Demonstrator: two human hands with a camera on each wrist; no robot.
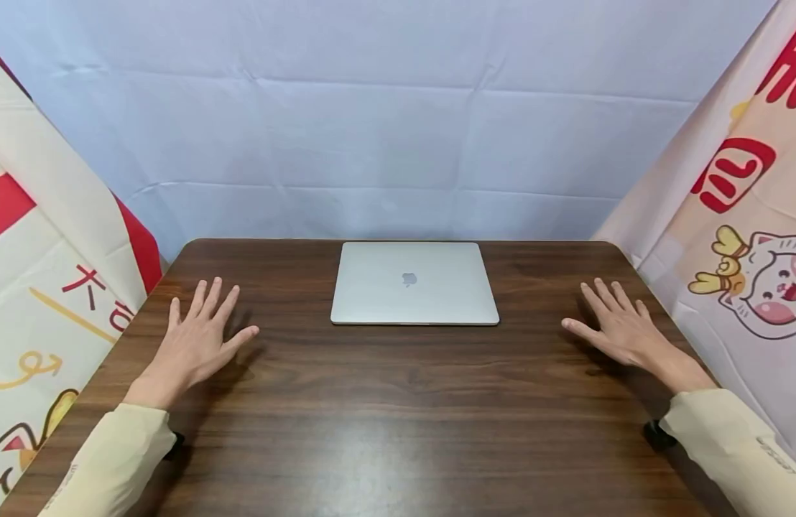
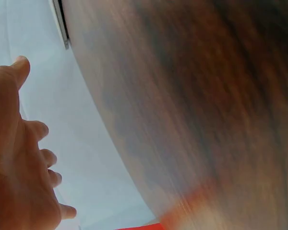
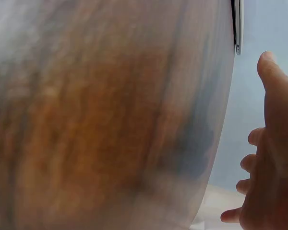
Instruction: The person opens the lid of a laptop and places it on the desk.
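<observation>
A closed silver laptop (image 1: 414, 283) lies flat near the far edge of the brown wooden table (image 1: 398, 402). To its left, the left hand (image 1: 194, 343) is spread palm down over the table, fingers apart and holding nothing. On the other side, the right hand (image 1: 621, 332) is spread the same way, also empty. Neither hand touches the laptop. The left wrist view shows the left hand (image 2: 24, 163) at the left side, with a laptop edge (image 2: 60, 24) above. In the right wrist view, the right hand (image 3: 273, 158) is below the laptop's edge (image 3: 238, 26).
A pale cloth (image 1: 372, 143) hangs behind the table's far edge. Printed cloths with red characters and cartoon cats hang at the left (image 1: 55, 287) and the right (image 1: 747, 237). Both forearms wear cream sleeves, with a small black object at each wrist.
</observation>
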